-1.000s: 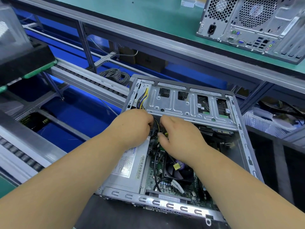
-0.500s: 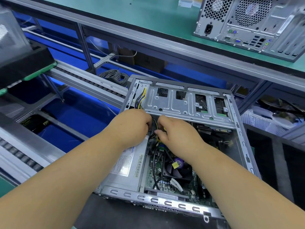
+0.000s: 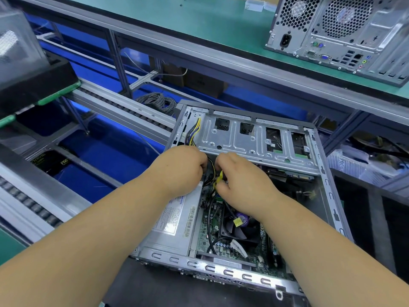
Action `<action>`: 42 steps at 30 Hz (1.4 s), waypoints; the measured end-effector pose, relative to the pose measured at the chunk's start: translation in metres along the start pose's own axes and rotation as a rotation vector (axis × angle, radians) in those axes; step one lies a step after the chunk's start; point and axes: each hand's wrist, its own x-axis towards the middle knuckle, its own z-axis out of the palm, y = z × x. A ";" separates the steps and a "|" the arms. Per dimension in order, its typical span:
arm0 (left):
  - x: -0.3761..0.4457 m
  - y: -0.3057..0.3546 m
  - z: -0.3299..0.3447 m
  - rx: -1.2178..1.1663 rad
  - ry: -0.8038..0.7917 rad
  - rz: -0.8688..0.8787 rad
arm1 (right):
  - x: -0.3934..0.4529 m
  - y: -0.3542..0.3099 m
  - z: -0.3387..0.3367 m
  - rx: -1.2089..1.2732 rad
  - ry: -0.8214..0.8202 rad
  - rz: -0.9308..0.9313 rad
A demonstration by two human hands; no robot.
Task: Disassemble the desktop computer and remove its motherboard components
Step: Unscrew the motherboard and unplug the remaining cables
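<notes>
Lying open: the desktop case (image 3: 327, 191), flat on the near bench, motherboard (image 3: 209, 237) exposed inside.
Left hand (image 3: 179, 171): curled on the black and yellow cables (image 3: 211, 173); exact grip hidden.
Right hand (image 3: 241, 182): cables pinched; since earlier, shifted slightly toward the drive cage (image 3: 254, 140).
Far bench: a second tower (image 3: 345, 34) is seen.

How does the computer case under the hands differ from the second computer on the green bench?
The open case lies flat with its side panel off, showing the motherboard and fan; the second computer stands upright and closed. The open case is near, the second one far, showing only its rear ports. Both are grey metal desktop towers.
</notes>
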 end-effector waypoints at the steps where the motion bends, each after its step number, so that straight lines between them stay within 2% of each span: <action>1: 0.000 0.000 0.000 -0.003 -0.004 -0.004 | 0.000 -0.001 0.001 -0.068 0.016 0.006; 4: 0.000 0.000 0.000 -0.006 -0.003 -0.001 | -0.001 -0.001 0.003 -0.185 0.027 0.030; 7: 0.001 0.000 0.000 -0.007 0.001 0.001 | -0.001 -0.002 0.001 -0.009 -0.013 0.023; 9: 0.001 -0.001 0.001 -0.007 -0.002 0.000 | -0.001 -0.002 -0.001 0.023 -0.027 0.004; 14: 0.001 -0.001 0.002 -0.012 0.017 0.014 | -0.001 0.001 0.001 -0.129 0.003 0.062; 19: 0.000 -0.002 0.002 0.000 0.011 0.011 | -0.001 -0.002 -0.004 0.095 -0.029 0.019; 25: 0.001 -0.001 0.002 0.001 0.009 0.014 | 0.000 0.001 -0.001 -0.151 0.013 0.036; 30: 0.000 -0.002 0.003 0.000 0.020 0.015 | -0.001 -0.002 -0.004 0.039 -0.022 0.016; 36: 0.001 -0.001 0.002 -0.001 0.019 0.017 | -0.002 -0.002 0.000 -0.151 0.008 0.044; 42: -0.001 -0.001 0.001 -0.010 0.018 0.018 | -0.002 -0.004 -0.004 0.070 -0.025 0.030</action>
